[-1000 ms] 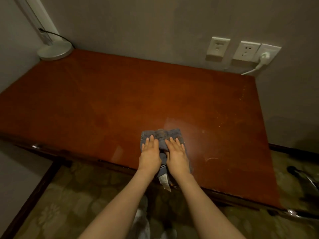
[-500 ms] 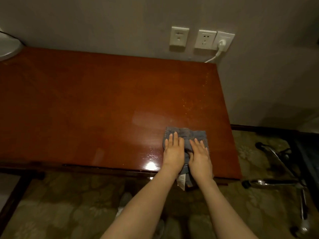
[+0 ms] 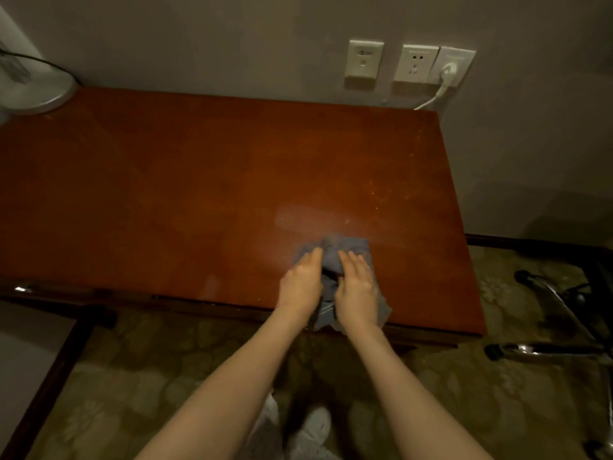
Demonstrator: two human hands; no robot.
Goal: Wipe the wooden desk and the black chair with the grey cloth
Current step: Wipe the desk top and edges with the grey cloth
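A grey cloth [image 3: 345,247] lies bunched on the reddish wooden desk [image 3: 199,194], near its front edge and right of centre. My left hand [image 3: 300,283] and my right hand [image 3: 356,287] press flat on the cloth side by side, fingers pointing away from me. The cloth's near part hangs a little over the desk edge. Of the black chair I see only its chrome base and castors [image 3: 557,346] on the floor at the far right.
A white lamp base [image 3: 36,91] with a dark cable stands at the desk's back left corner. Wall sockets [image 3: 418,64] with a white plug sit above the back right corner. Patterned carpet [image 3: 132,386] lies below; my feet show near the bottom.
Both hands slid the cloth to the right along the front edge, then came back a little toward the left. The cloth is more bunched now.
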